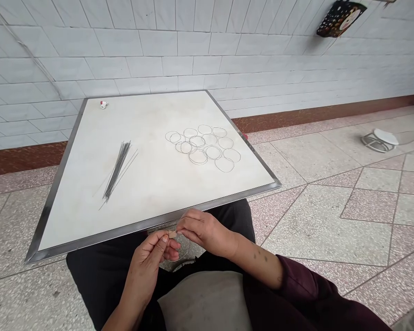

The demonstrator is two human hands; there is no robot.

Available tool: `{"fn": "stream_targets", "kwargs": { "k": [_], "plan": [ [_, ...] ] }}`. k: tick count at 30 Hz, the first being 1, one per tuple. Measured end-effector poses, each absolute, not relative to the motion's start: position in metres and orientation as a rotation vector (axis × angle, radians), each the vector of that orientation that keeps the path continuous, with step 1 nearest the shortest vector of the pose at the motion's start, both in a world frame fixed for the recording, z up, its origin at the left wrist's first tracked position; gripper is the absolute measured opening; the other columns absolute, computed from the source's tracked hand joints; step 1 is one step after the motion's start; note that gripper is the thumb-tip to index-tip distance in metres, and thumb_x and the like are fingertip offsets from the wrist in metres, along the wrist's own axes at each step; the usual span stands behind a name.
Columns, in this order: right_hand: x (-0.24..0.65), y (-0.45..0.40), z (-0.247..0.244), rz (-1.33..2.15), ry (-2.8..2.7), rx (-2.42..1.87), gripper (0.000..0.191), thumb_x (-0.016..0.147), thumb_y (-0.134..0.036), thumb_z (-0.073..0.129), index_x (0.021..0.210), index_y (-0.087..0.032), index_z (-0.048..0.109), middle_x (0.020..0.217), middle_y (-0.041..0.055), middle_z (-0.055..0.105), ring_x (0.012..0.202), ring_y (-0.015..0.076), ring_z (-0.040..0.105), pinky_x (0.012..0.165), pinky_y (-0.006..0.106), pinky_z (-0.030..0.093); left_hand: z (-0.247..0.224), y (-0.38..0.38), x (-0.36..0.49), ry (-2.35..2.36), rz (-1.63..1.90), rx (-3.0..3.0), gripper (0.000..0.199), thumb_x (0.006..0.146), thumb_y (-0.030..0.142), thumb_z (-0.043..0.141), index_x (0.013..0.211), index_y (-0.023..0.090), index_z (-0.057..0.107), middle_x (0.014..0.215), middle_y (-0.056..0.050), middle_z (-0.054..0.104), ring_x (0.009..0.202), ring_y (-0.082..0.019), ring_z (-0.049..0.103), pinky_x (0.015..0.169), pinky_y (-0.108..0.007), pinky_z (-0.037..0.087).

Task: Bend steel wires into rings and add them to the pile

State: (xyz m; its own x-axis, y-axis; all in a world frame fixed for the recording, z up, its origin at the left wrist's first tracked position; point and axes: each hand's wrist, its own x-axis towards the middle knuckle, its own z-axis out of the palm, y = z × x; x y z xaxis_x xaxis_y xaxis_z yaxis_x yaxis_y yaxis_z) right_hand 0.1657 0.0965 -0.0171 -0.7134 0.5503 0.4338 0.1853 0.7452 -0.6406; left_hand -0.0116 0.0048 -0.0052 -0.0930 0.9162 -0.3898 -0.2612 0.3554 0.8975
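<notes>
My left hand [152, 255] pinches one part of a thin wire loop [188, 250] just below the table's front edge. My right hand [207, 230] pinches the same wire close beside it, with its fingers pressed together. The loop hangs between and under both hands. On the white table [148, 174], a bundle of straight dark wires [117, 170] lies to the left, with a few strays beside it. Several wire rings [213, 152] lie flat and partly overlapping on the right half.
A small white and red object [104, 105] sits at the table's back left corner. The tabletop's metal rim [158, 222] runs just beyond my hands. A stool [381, 140] stands on the floor far right. A dark patterned bag [341, 18] hangs on the tiled wall.
</notes>
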Motion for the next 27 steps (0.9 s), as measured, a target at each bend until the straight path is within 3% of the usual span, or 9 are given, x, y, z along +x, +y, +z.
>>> {"fn": "stream_targets", "kwargs": {
  "k": [5,10,15,18,20,23,25,27],
  "plan": [
    [0.165,0.096,-0.014,0.892,-2.188,-0.669,0.005,0.095,-0.019,0.054,0.091,-0.018,0.058,0.084,0.0036,0.059,0.075,0.0137,0.056,0.068,0.024,0.049,-0.004,0.007,-0.011,1.126,1.244,0.506,0.031,0.085,0.04,0.068,0.108,0.019,0.071,0.092,-0.008,0.071,0.092,-0.022,0.064,0.086,-0.037,0.05],
    [0.164,0.096,-0.017,0.965,-2.085,-0.762,0.007,0.091,-0.016,0.057,0.085,-0.019,0.057,0.075,-0.0001,0.054,0.068,0.0124,0.051,0.061,0.022,0.044,-0.006,0.007,-0.011,1.006,1.329,0.35,0.032,0.084,0.026,0.07,0.115,0.023,0.067,0.077,0.0,0.06,0.07,-0.012,0.053,0.07,-0.026,0.05],
    [0.165,0.095,-0.021,1.017,-2.061,-0.749,0.008,0.089,-0.013,0.057,0.084,-0.019,0.057,0.074,-0.0006,0.053,0.069,0.0125,0.05,0.062,0.022,0.043,-0.009,0.009,-0.009,0.997,1.356,0.218,0.036,0.08,0.018,0.074,0.114,0.024,0.067,0.079,0.002,0.059,0.055,-0.005,0.042,0.05,-0.014,0.041],
    [0.164,0.094,-0.024,1.045,-2.04,-0.762,0.009,0.087,-0.012,0.057,0.082,-0.019,0.058,0.073,-0.0008,0.052,0.069,0.0123,0.049,0.062,0.022,0.042,-0.011,0.009,-0.009,0.975,1.371,0.158,0.038,0.079,0.014,0.074,0.115,0.024,0.067,0.08,0.002,0.06,0.053,-0.003,0.04,0.048,-0.011,0.039],
    [0.162,0.092,-0.026,1.098,-1.971,-0.808,0.008,0.086,-0.013,0.059,0.079,-0.018,0.058,0.073,-0.0013,0.052,0.067,0.0115,0.048,0.061,0.022,0.04,-0.012,0.009,-0.009,0.949,1.378,0.173,0.04,0.08,0.017,0.074,0.118,0.024,0.065,0.084,0.001,0.061,0.061,-0.005,0.049,0.058,-0.014,0.046],
    [0.158,0.09,-0.029,1.239,-1.802,-0.914,0.007,0.082,-0.015,0.061,0.077,-0.018,0.058,0.069,-0.0027,0.051,0.063,0.0105,0.046,0.058,0.021,0.039,-0.01,0.008,-0.007,0.951,1.402,0.337,0.051,0.077,0.027,0.077,0.126,0.028,0.062,0.105,-0.003,0.063,0.098,-0.016,0.06,0.088,-0.029,0.052],
    [0.154,0.088,-0.029,1.376,-1.677,-0.963,0.006,0.082,-0.018,0.062,0.077,-0.018,0.058,0.067,-0.0037,0.05,0.061,0.01,0.045,0.056,0.021,0.037,-0.007,0.006,-0.004,0.973,1.411,0.504,0.063,0.072,0.029,0.081,0.131,0.032,0.058,0.129,-0.005,0.059,0.126,-0.025,0.049,0.105,-0.038,0.042],
    [0.151,0.086,-0.028,1.51,-1.561,-0.972,0.008,0.082,-0.022,0.062,0.077,-0.018,0.057,0.066,-0.0045,0.049,0.058,0.0092,0.042,0.055,0.021,0.036,-0.005,0.005,0.001,0.981,1.393,0.656,0.073,0.07,0.03,0.083,0.135,0.035,0.053,0.147,-0.005,0.048,0.141,-0.029,0.034,0.113,-0.041,0.032]
  ]
}}
